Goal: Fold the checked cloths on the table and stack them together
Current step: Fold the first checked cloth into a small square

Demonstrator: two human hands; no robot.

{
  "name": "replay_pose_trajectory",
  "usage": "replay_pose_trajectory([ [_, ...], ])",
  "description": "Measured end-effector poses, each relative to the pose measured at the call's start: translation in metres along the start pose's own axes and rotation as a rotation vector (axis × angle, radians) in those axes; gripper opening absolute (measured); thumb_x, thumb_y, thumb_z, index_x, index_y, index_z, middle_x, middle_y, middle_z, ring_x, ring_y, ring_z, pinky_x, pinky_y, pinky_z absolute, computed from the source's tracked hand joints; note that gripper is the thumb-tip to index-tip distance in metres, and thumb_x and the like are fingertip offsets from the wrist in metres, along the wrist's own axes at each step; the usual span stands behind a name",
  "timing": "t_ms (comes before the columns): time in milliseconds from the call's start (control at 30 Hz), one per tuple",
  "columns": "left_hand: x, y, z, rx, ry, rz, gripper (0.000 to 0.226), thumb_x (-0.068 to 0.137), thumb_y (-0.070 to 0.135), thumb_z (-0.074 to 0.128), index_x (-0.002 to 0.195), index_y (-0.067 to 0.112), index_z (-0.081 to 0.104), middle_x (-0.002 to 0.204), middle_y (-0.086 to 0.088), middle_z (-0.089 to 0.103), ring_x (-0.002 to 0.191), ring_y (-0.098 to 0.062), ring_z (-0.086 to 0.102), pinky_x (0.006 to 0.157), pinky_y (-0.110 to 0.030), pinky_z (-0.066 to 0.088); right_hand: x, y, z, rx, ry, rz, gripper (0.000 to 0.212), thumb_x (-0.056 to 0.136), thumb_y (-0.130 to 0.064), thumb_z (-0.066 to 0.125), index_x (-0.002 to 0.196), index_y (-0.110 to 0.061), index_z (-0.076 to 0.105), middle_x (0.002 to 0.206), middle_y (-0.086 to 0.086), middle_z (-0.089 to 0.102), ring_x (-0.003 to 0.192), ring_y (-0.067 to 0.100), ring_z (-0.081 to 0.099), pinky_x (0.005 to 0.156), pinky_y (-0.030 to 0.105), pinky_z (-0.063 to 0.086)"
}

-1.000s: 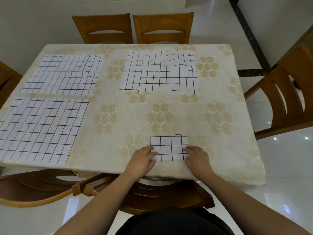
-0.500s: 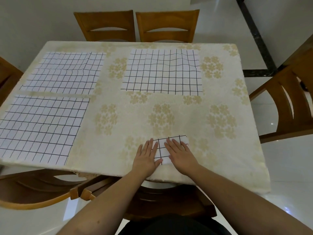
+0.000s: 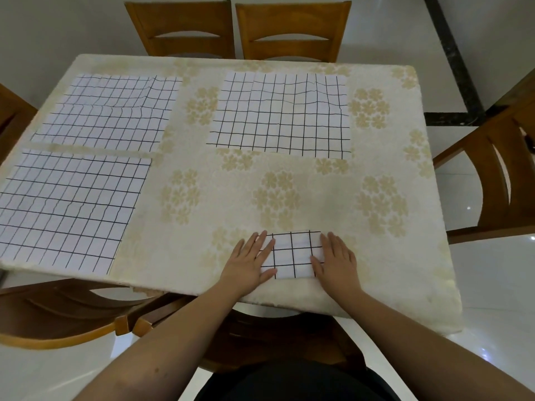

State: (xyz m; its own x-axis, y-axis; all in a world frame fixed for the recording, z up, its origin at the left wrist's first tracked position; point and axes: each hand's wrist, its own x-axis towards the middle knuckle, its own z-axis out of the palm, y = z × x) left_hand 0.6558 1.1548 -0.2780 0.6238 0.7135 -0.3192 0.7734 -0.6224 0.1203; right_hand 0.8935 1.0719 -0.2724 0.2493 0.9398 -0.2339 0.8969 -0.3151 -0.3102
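A small folded checked cloth (image 3: 292,254) lies near the table's front edge. My left hand (image 3: 249,263) lies flat with straight fingers on its left edge. On the cloth's right edge my right hand (image 3: 335,259) presses flat in the same way. Three unfolded white cloths with black grid lines lie spread out: one at the near left (image 3: 66,209), one at the far left (image 3: 111,111), one at the far middle (image 3: 282,112).
The table (image 3: 376,175) wears a cream cloth with yellow flower prints. Two wooden chairs (image 3: 237,27) stand at the far side, another chair (image 3: 498,169) at the right, and one chair (image 3: 72,314) at the near left. The floor is glossy white tile.
Both hands lay close together on the folded cloth half a second ago. They have slid apart to its left and right edges, uncovering the middle.
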Motion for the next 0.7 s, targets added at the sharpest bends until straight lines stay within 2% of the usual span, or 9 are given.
replay_pose_trajectory([
  [33,0.000,0.001,0.001,-0.008,0.014,0.009,0.074,0.093,0.069,0.003,0.154,0.028,0.004,0.162,0.000,0.000,0.149,-0.022,0.004,0.119,-0.046,0.018,-0.001,-0.001,-0.001,0.076,0.071,0.054,0.069,0.089,-0.052,0.027,0.144,-0.012,0.041,0.147,0.014,0.042,0.134,0.033,0.039,0.105,0.048,0.033],
  [100,0.000,0.002,0.004,-0.018,0.062,0.040,0.067,0.097,0.063,0.014,0.154,0.027,0.016,0.161,0.000,0.013,0.148,-0.021,0.016,0.115,-0.046,0.028,-0.003,-0.004,-0.003,0.204,0.160,0.176,0.053,0.091,-0.042,0.046,0.134,-0.011,0.051,0.131,0.014,0.054,0.119,0.034,0.050,0.093,0.046,0.041],
  [233,0.000,0.008,0.000,-0.094,0.185,0.083,0.057,0.100,0.044,0.037,0.152,0.026,0.024,0.161,-0.001,0.019,0.147,-0.022,0.020,0.114,-0.039,0.024,0.002,-0.014,-0.008,0.406,0.071,0.393,0.044,0.092,-0.033,0.059,0.130,-0.012,0.053,0.121,0.011,0.057,0.109,0.029,0.054,0.090,0.039,0.042],
  [300,-0.002,0.013,-0.004,-0.317,0.285,-0.101,0.053,0.097,0.033,0.050,0.146,0.019,0.037,0.153,-0.008,0.033,0.139,-0.026,0.033,0.109,-0.037,0.033,0.005,-0.019,-0.009,0.476,0.011,0.436,0.042,0.091,-0.034,0.059,0.126,-0.013,0.053,0.115,0.009,0.060,0.102,0.026,0.058,0.087,0.038,0.046],
  [400,-0.007,0.017,-0.015,-0.724,0.350,-0.522,0.041,0.093,0.025,0.058,0.130,0.009,0.053,0.126,-0.009,0.052,0.109,-0.020,0.053,0.090,-0.024,0.040,0.009,-0.024,-0.011,0.505,-0.058,0.465,0.041,0.088,-0.034,0.063,0.122,-0.014,0.053,0.111,0.008,0.062,0.097,0.025,0.061,0.083,0.037,0.050],
  [467,-0.005,0.014,-0.023,-0.869,0.282,-0.718,0.037,0.091,0.025,0.061,0.123,0.007,0.057,0.106,-0.003,0.059,0.093,-0.016,0.056,0.078,-0.019,0.037,0.011,-0.026,-0.014,0.494,-0.103,0.515,0.041,0.086,-0.035,0.064,0.120,-0.015,0.052,0.111,0.007,0.063,0.099,0.027,0.061,0.084,0.037,0.050],
  [500,-0.003,0.012,-0.027,-0.885,0.214,-0.763,0.036,0.091,0.025,0.062,0.121,0.006,0.058,0.100,-0.002,0.060,0.093,-0.017,0.058,0.077,-0.020,0.037,0.013,-0.026,-0.016,0.486,-0.123,0.546,0.041,0.086,-0.035,0.064,0.119,-0.015,0.051,0.111,0.006,0.064,0.101,0.027,0.061,0.084,0.036,0.049],
  [633,0.010,0.008,-0.041,-0.811,-0.133,-0.740,0.030,0.092,0.029,0.060,0.109,0.005,0.068,0.110,-0.010,0.069,0.104,-0.026,0.063,0.087,-0.031,0.047,0.012,-0.029,-0.028,0.454,-0.184,0.621,0.041,0.085,-0.037,0.064,0.117,-0.014,0.054,0.112,0.007,0.064,0.101,0.027,0.062,0.086,0.035,0.047],
  [700,0.012,0.010,-0.042,-0.825,-0.210,-0.731,0.030,0.092,0.027,0.061,0.108,0.003,0.069,0.110,-0.012,0.069,0.103,-0.028,0.064,0.086,-0.032,0.050,0.010,-0.031,-0.032,0.457,-0.207,0.604,0.031,0.086,-0.035,0.064,0.106,-0.012,0.062,0.109,0.009,0.067,0.099,0.027,0.063,0.086,0.036,0.047],
])
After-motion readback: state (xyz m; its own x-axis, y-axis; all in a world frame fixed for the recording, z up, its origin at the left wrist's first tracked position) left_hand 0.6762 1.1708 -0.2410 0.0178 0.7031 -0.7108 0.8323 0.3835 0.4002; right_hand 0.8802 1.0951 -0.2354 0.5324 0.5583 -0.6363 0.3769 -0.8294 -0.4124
